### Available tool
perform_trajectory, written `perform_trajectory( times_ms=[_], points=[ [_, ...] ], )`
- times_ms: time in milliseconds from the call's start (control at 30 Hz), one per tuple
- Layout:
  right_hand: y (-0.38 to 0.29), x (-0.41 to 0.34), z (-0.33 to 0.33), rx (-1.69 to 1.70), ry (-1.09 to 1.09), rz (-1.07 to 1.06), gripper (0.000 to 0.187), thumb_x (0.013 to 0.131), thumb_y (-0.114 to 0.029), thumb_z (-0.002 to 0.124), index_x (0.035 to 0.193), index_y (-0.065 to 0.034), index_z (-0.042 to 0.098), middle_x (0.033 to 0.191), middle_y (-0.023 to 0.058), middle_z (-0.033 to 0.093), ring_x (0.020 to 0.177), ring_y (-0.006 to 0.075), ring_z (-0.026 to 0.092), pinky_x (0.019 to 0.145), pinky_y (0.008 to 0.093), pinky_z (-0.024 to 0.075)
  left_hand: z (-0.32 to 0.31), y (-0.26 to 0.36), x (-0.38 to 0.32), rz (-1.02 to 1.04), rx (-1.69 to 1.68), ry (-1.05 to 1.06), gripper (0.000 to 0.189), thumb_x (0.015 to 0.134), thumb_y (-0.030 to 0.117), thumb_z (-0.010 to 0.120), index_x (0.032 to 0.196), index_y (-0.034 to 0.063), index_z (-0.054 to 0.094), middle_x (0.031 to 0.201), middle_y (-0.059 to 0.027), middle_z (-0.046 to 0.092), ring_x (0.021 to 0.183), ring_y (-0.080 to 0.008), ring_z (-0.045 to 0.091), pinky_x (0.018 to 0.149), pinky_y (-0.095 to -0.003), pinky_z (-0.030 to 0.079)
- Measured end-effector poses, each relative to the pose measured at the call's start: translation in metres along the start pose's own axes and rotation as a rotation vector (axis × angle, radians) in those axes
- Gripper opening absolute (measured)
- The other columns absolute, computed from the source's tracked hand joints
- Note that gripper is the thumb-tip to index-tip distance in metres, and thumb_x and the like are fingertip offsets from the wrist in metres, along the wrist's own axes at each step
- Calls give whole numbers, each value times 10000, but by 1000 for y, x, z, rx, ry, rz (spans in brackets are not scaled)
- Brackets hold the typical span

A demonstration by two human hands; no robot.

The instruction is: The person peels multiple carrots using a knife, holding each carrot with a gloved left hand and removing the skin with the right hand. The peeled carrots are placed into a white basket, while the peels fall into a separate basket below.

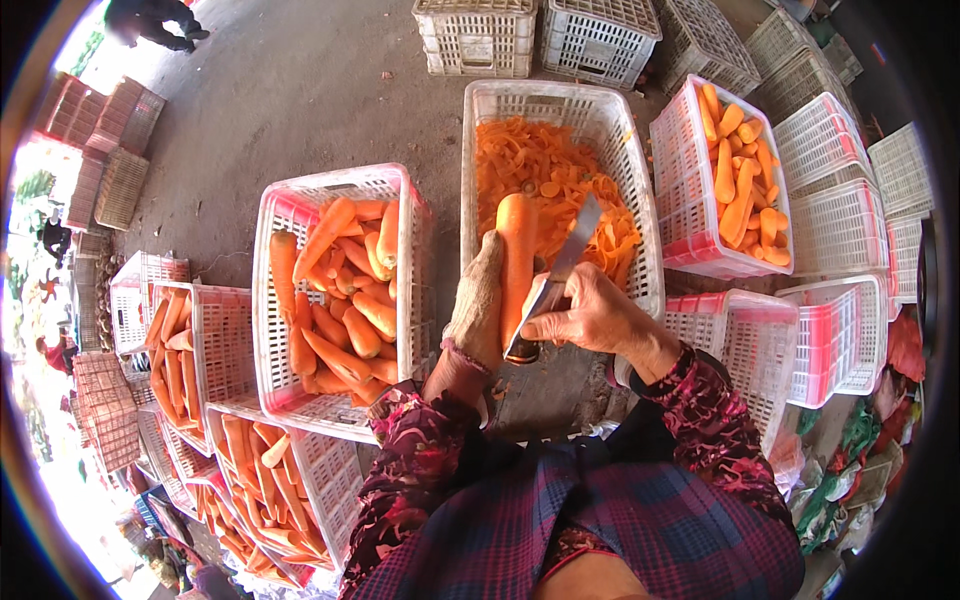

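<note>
My left hand (476, 296), in a pale knitted glove, grips a thick carrot (516, 240) that points away from me. The carrot's near end is dark. In my bare right hand (589, 311) is a knife (577, 236) with a flat metal blade, slanting across beside the carrot. Its lower end lies close to the carrot's near end; whether it touches cannot be seen. Both hands are at the near end of a white plastic crate (555, 91). Orange carrot peelings (525, 154) and a few cut ends lie inside that crate.
Left stands a pink-and-white crate (337, 178) of carrots (364, 330); more crates of carrots (274, 480) sit beyond it. A crate (694, 247) at right holds smooth, paler carrots (739, 199). Stacked crates (476, 41) line the far side. A person (154, 22) is at upper left.
</note>
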State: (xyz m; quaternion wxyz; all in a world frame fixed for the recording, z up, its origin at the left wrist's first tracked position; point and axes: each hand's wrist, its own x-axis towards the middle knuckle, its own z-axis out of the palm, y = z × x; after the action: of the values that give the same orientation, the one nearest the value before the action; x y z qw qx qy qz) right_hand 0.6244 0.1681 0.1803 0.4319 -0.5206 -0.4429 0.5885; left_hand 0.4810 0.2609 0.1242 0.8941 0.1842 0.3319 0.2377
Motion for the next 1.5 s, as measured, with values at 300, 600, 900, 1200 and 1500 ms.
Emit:
perform_trajectory(
  times_ms=[300,600,900,1200,1500],
  points=[
    [20,46,-68,-1,356,-113,102,838,-85,796,807,-12,732,765,47,721,678,129,647,616,268,491,4,6,3,-106,502,76,442,1066,458,477,1261,77,584,983,-63,644,785,-165,634,658,-322,536],
    [52,67,-156,-117,1054,39,174,827,-124,824,833,-5,697,664,3,628,492,69,497,445,242,360,13,14,-5,-167,186,-7,528,1056,505,513,1255,20,578,945,-91,676,715,-179,645,624,-294,545],
    [-2,29,-30,-141,25,-10,184,866,-179,828,902,-19,746,798,14,721,727,84,637,668,285,510,-6,10,24,-47,-77,-30,512,1074,402,527,1403,10,517,1143,-97,677,976,-188,678,822,-318,582],
    [37,65,-112,18,407,-29,107,874,-117,778,832,-32,726,746,21,703,571,85,605,471,225,439,0,13,23,-68,386,-73,491,1081,383,514,1393,5,532,1200,-101,679,1036,-192,684,879,-307,568],
    [29,68,-123,-227,850,-15,163,834,-145,816,851,4,753,758,43,719,644,115,621,574,310,480,-1,20,21,-165,45,-107,481,1084,386,504,1382,11,542,1200,-100,679,1027,-189,683,874,-304,565]
  ],
)
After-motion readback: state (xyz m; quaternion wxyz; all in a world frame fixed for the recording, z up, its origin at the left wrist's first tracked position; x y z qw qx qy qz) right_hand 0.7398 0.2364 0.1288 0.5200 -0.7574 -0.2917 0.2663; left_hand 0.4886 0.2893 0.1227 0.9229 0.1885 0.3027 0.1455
